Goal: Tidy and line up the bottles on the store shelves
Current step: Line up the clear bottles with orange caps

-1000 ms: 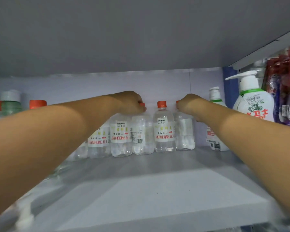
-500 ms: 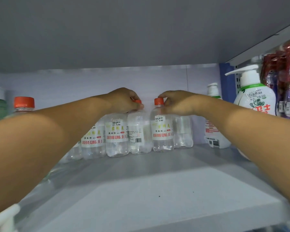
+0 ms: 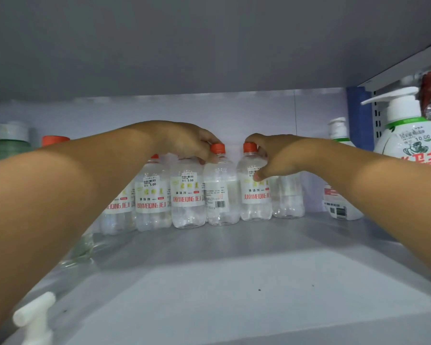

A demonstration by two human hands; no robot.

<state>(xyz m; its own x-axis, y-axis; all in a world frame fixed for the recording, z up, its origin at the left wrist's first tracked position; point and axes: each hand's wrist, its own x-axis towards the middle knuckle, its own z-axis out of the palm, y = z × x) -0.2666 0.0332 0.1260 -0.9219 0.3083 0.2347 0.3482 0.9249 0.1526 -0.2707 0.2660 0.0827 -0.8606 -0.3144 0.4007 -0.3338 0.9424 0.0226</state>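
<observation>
Since half a second ago the right hand (image 3: 276,158) has slid off the top of its bottle, so the orange cap (image 3: 249,147) it was covering shows in full, with fingers curled behind the neck and the thumb pressed on the front of the label. That clear bottle (image 3: 255,192) stands upright in the back row on the grey shelf (image 3: 234,270), label reading JUNYIMEIQING facing out. Just beside it on the left, the left hand (image 3: 184,143) holds its grip as before, fingertips pinched around the neck under the orange cap of the neighbouring bottle (image 3: 222,195), which is turned so its barcode and small print face forward. Two more labelled bottles (image 3: 169,197) of the same kind stand shoulder to shoulder further left, partly hidden by the left forearm, and one (image 3: 288,195) with its label turned away stands at the right end of the row behind the right wrist. Near the right wall stand two white pump bottles, the small one (image 3: 341,195) at the back and the large one (image 3: 411,143) nearer the front. At the far left are green and orange-capped bottles (image 3: 13,140), blurred, and a white pump nozzle (image 3: 33,310) pokes in at the lower left corner
</observation>
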